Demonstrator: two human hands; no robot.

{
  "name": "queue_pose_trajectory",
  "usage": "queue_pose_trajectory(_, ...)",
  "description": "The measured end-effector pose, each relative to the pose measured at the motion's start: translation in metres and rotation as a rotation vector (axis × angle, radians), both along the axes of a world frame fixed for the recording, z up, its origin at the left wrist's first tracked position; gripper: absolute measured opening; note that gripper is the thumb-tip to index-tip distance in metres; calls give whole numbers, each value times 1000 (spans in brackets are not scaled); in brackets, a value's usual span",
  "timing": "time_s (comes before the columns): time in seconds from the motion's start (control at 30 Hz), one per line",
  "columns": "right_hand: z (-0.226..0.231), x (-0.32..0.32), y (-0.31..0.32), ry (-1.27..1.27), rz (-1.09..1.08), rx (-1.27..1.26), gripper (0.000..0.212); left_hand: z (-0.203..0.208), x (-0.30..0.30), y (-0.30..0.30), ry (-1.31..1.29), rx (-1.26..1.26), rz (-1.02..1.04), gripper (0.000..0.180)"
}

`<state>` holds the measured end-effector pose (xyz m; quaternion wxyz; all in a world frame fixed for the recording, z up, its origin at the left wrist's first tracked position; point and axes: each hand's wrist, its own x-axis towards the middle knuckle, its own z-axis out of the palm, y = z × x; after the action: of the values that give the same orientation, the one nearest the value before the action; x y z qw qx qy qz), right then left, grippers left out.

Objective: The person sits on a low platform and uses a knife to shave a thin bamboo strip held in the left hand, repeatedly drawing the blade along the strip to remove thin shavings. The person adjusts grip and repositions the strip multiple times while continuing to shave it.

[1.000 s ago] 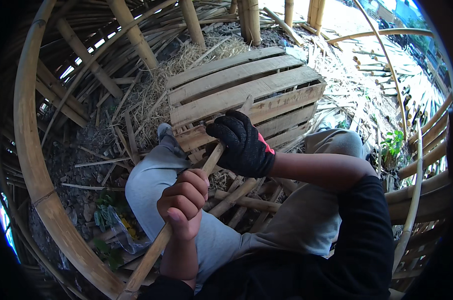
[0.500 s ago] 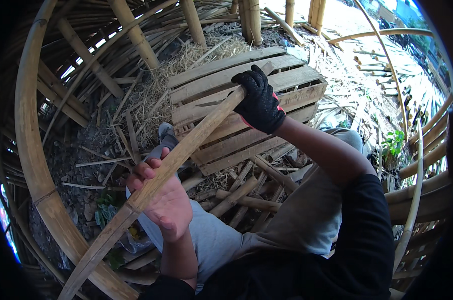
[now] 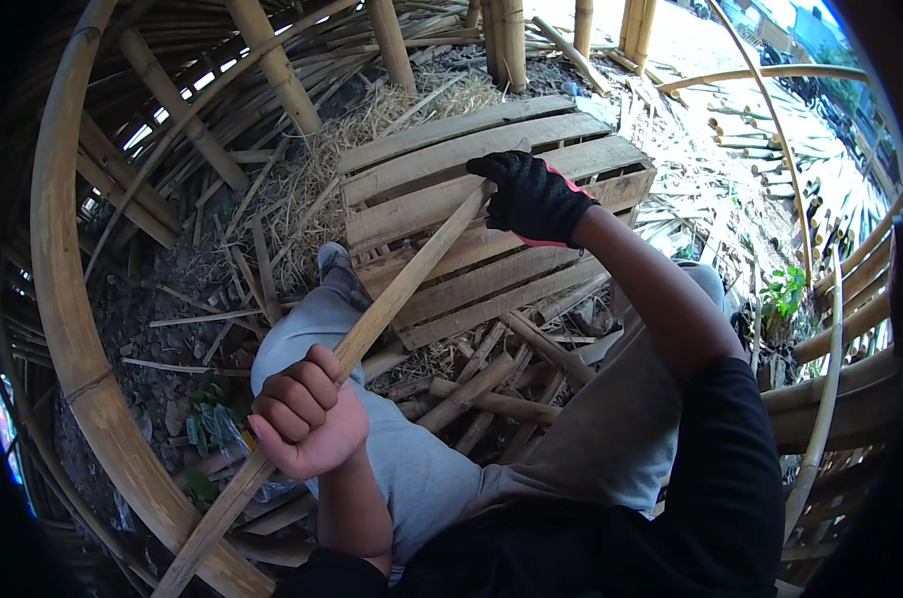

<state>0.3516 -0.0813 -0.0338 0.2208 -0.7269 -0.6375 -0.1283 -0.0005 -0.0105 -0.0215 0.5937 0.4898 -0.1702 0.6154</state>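
A long split bamboo strip (image 3: 406, 289) runs slantwise from the lower left up to the middle of the view. My bare left hand (image 3: 307, 409) is closed in a fist around its lower part, above my left thigh. At the strip's upper end, my right hand (image 3: 533, 199), in a black glove with red edging, is closed. A pale handle end (image 3: 522, 146) sticks out past the glove, seemingly that of a knife; its blade is hidden now. The gloved fingers touch or lie against the strip's tip. Beneath them lies a slatted wooden pallet (image 3: 411, 179).
A thick curved bamboo pole (image 3: 68, 299) arches along the left. Straw (image 3: 342, 130) and bamboo scraps litter the ground around the pallet. Cut bamboo pieces (image 3: 471, 394) lie between my legs. Upright bamboo posts (image 3: 391, 45) stand at the back, and stacked lengths (image 3: 830, 214) lie at the right.
My left hand has gone from open against the strip to closed around it. The strip has turned slightly, and my right hand has shifted a little right and down. The dark blade seen earlier is hidden.
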Motion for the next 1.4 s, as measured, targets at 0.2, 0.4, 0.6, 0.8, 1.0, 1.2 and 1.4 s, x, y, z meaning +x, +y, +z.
queue_pose_trajectory(0.2,47,9,-69,-129,-181,-455,21,9,-3,3,88,154,-65,62)
queue_pose_trajectory(0.4,64,-10,-79,28,-205,-386,28,13,-3,3,185,314,-98,67)
queue_pose_trajectory(0.6,65,-56,-60,784,-208,-216,27,16,4,-5,190,366,-144,67)
queue_pose_trajectory(0.8,28,-83,-31,244,-170,-140,29,13,-1,-2,219,376,-164,68)
queue_pose_trajectory(1.0,37,-132,-40,9,-37,-185,22,12,-2,3,207,386,-213,67)
queue_pose_trajectory(1.2,22,-96,-35,-295,29,-15,25,15,0,9,205,415,-251,66)
queue_pose_trajectory(1.4,15,-89,-38,-192,103,-60,22,9,11,-1,233,385,-194,66)
